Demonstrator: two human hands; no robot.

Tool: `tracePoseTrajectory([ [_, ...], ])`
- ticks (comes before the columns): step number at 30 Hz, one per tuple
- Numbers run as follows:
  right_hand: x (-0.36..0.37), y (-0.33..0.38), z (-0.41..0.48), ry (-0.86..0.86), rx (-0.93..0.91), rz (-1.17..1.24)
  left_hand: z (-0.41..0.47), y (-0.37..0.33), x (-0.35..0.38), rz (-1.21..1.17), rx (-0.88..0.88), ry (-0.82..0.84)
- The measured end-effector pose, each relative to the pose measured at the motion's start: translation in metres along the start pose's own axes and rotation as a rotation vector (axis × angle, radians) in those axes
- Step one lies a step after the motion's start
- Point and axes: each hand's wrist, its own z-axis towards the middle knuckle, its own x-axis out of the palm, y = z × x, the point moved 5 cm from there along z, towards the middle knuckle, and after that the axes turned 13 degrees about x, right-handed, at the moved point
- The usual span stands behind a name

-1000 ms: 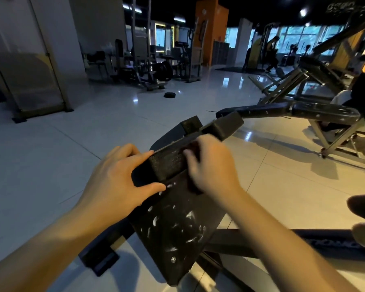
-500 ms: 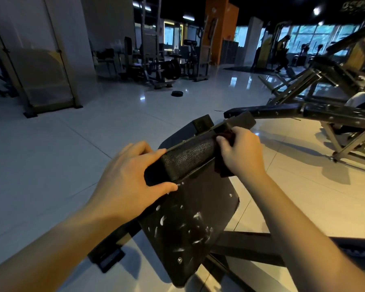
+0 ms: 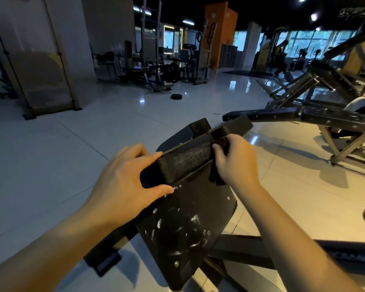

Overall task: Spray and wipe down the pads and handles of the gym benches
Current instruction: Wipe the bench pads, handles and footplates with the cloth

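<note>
Our left hand [image 3: 122,184] wraps its fingers [image 3: 135,152] around the near end of the cracked black bench pad [image 3: 183,161], while our right hand [image 3: 236,161] pinches a dark cloth [image 3: 216,175] against its far end. No readable writing anywhere.

A dark weight plate [image 3: 176,96] lies flat on the glossy tiled floor [image 3: 72,148], near distant racks [image 3: 154,60].

Dim gym, ceiling-light glare on glossy floor [image 3: 135,114], wide-angle bending at edges
</note>
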Motion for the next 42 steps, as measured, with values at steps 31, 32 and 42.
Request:
tracePoseTrajectory([
  [31, 0.007, 0.049, -0.048, 0.148, -0.434, 0.019, 0.002, -0.001, -0.004, -0.025, -0.015, 0.018],
  [32, 0.008, 0.034, -0.03, 0.095, -0.344, -0.003, 0.003, 0.0, -0.003, -0.019, -0.01, 0.016],
  [42, 0.007, 0.056, -0.053, 0.145, -0.474, -0.038, 0.003, 0.001, -0.004, -0.036, -0.011, 0.02],
])
